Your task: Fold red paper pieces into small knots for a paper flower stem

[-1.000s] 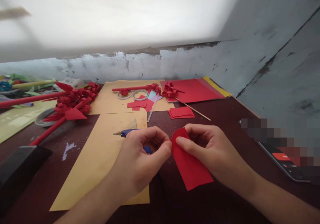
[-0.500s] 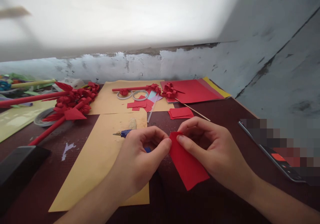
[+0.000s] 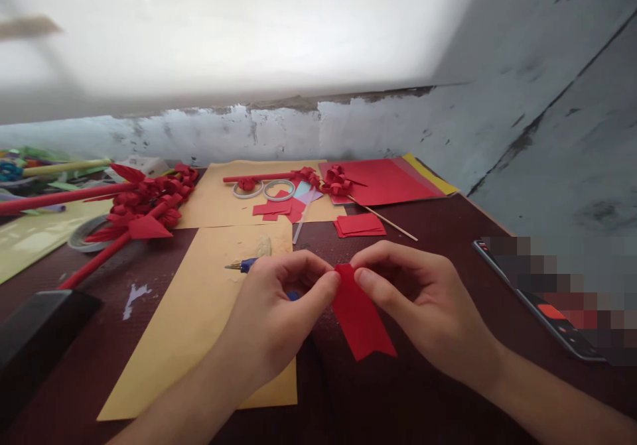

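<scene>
A small red paper piece (image 3: 359,322) hangs between my two hands just above the dark table (image 3: 448,233). My left hand (image 3: 279,312) pinches its top left edge with thumb and fingers closed. My right hand (image 3: 423,302) pinches the top right edge the same way. The paper is bent lengthwise and looks narrow, with a notched lower end. A blue-handled tool (image 3: 246,264) lies on a tan paper sheet (image 3: 199,319) just behind my left hand.
A stack of small red squares (image 3: 361,225), a thin wooden stick (image 3: 385,218), two tape rings (image 3: 263,189) and red paper scraps lie further back. Red folded paper flowers on stems (image 3: 134,209) lie at the left. A phone (image 3: 547,302) rests at the right. Red and yellow sheets (image 3: 393,178) lie by the wall.
My hands have drawn the paper's two sides together, so the flat red rectangle now looks narrower and folded. Both hands have stayed in about the same place.
</scene>
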`<state>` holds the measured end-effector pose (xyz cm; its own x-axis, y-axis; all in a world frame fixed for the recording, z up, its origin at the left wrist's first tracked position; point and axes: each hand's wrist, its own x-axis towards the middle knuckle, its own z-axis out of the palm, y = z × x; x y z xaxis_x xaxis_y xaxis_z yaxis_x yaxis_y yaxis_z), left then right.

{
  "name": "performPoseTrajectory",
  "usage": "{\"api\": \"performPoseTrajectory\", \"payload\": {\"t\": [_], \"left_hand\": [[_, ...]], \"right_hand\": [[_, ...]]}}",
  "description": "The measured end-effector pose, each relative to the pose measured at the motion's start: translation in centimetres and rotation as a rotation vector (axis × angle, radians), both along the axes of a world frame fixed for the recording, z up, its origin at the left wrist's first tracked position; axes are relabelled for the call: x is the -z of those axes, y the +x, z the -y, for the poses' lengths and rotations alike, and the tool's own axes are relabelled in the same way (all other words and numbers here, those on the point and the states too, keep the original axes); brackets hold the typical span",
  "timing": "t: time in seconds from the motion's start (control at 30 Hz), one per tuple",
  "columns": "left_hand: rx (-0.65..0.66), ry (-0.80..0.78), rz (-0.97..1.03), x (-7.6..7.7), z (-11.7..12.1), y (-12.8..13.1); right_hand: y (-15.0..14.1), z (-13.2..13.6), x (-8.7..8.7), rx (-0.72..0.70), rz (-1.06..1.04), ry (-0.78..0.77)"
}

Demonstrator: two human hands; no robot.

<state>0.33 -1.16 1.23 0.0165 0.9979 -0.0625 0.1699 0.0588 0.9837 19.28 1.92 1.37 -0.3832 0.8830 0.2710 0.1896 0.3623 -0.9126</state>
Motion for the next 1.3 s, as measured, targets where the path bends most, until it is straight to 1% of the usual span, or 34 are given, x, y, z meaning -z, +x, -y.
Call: {"api": "performPoseTrajectory", "payload": {"t": [0.13, 0.27, 0.4, 0.5, 0.63, 0.8, 1.1, 1.3], "left_hand": [[0.004, 0.007, -0.008, -0.04, -0.04, -0.02], [0.011, 0.006, -0.006, 0.03, -0.13, 0.06], [0.003, 0.004, -0.007, -0.02, -0.12, 0.19], [-0.002, -0.008, 0.012, -0.07, -0.10, 0.19], [0.007, -0.019, 0.050, -0.08, -0.13, 0.06], [0.008, -0.018, 0.058, -0.13, -0.18, 0.08], [-0.004, 0.026, -0.011, -0.21, 0.01, 0.11], [-0.013, 0.037, -0.046, -0.20, -0.15, 0.01]], "right_hand": [[-0.16, 0.08, -0.01, 0.028, 0.000, -0.030], [-0.35, 0.20, 0.03, 0.106, 0.019, 0.003], [-0.42, 0.34, -0.02, 0.142, 0.047, 0.035], [-0.33, 0.42, -0.01, 0.127, 0.064, 0.058], [-0.03, 0.42, 0.19, 0.065, 0.080, 0.080], [0.23, 0.44, 0.12, -0.051, 0.026, 0.015], [-0.34, 0.03, -0.36, 0.011, -0.021, -0.088], [-0.41, -0.13, -0.58, 0.003, -0.047, -0.140]]}}
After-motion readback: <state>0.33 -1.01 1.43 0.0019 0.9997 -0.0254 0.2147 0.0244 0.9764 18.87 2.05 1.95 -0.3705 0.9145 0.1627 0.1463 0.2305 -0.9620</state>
